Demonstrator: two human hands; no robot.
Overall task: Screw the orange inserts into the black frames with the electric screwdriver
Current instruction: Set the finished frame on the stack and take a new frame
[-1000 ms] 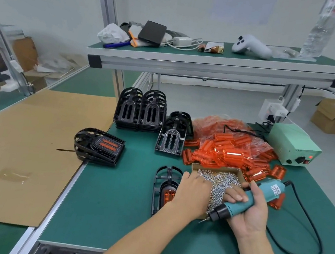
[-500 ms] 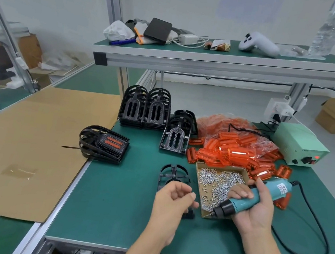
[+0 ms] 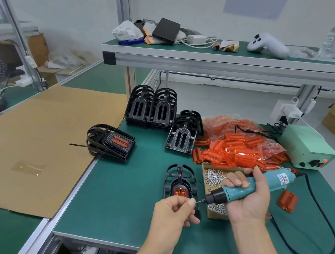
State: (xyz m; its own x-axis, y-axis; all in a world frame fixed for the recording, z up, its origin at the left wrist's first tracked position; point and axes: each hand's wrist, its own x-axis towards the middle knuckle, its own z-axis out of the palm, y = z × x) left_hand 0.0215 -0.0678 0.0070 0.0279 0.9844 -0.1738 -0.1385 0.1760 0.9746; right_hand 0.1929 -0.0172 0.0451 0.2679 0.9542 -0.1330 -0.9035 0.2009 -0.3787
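A black frame (image 3: 179, 176) with an orange insert (image 3: 179, 192) in it lies flat on the green mat in front of me. My right hand (image 3: 248, 199) grips the teal electric screwdriver (image 3: 245, 189), its bit pointing left and down. My left hand (image 3: 172, 212) pinches a small screw against the bit tip, just over the frame's near end. A cardboard box of screws (image 3: 213, 177) sits between frame and right hand. Loose orange inserts (image 3: 239, 153) are heaped behind it.
Stacks of empty black frames (image 3: 152, 107) and one leaning frame (image 3: 181, 137) stand at the back. A finished frame (image 3: 110, 142) lies at the mat's left edge beside cardboard sheet (image 3: 32, 141). A green power box (image 3: 306, 147) sits right; its cable (image 3: 319, 232) loops across the mat.
My left hand left the screw box, rose, and came over the frame's near end with a screw. The screwdriver tip swung left to meet its fingertips.
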